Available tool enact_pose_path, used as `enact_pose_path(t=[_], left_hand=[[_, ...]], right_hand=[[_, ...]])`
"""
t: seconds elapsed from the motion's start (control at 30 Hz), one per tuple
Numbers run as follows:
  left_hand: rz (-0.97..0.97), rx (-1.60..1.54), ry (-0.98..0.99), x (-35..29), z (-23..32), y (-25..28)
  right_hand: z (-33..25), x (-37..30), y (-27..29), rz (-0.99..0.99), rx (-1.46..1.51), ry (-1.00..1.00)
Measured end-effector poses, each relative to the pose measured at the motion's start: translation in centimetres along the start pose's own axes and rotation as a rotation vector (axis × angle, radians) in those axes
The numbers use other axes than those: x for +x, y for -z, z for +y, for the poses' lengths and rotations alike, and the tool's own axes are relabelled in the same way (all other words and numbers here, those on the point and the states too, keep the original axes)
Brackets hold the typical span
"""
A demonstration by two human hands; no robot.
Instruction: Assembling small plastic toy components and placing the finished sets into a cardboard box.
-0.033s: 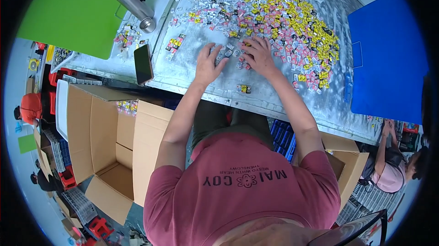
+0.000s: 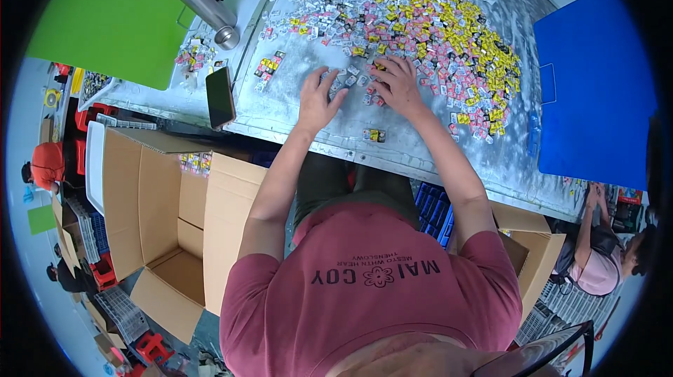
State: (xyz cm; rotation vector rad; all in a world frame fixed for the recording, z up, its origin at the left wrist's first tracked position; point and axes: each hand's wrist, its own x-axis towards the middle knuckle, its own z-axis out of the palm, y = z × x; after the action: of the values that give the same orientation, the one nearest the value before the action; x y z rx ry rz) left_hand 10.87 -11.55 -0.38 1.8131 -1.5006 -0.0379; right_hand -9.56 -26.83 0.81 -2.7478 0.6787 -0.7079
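A wide spread of small rectangular pieces (image 2: 484,55), yellow, pink, white and black, covers much of the metal-topped table (image 2: 280,111). At the spread's near edge, my left hand (image 2: 319,102) is open with its fingers apart, beside a few small white-and-grey pieces (image 2: 343,81). Facing it, my right hand (image 2: 401,88) is also open, fingers spread and thumb pointing inward, next to the same group. Whether the fingertips touch the pieces is hard to see. A short row of pieces (image 2: 374,136) lies closer to me, and another small cluster (image 2: 268,69) sits to the left.
A steel flask (image 2: 205,0), its cup and a phone (image 2: 220,99) stand or lie at left. An open cardboard box (image 2: 154,202) is below the table's left edge, another box (image 2: 536,244) at right. Green (image 2: 105,19) and blue panels (image 2: 596,90) flank the table. Other people are further off.
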Motion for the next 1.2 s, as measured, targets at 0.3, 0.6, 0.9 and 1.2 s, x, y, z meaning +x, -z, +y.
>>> enact_pose_path(t=[0.3,0.6,0.9,1.2], left_hand=[[0.043,-0.005,0.063,-3.7,1.6,1.8],[0.033,0.091,-0.098,-2.3,3.3,1.1],[-0.186,-0.115,-0.181,-0.5,4.1,-0.4],[-0.189,-0.163,-0.176,-0.5,4.2,-1.6]], right_hand=[[-2.8,-0.1,1.1,-0.013,0.104,0.015],[-1.6,-2.8,1.9,-0.018,0.209,-0.022],[-2.0,-3.5,3.2,-0.040,0.147,-0.018],[-2.3,-3.8,2.7,-0.015,0.194,-0.022]])
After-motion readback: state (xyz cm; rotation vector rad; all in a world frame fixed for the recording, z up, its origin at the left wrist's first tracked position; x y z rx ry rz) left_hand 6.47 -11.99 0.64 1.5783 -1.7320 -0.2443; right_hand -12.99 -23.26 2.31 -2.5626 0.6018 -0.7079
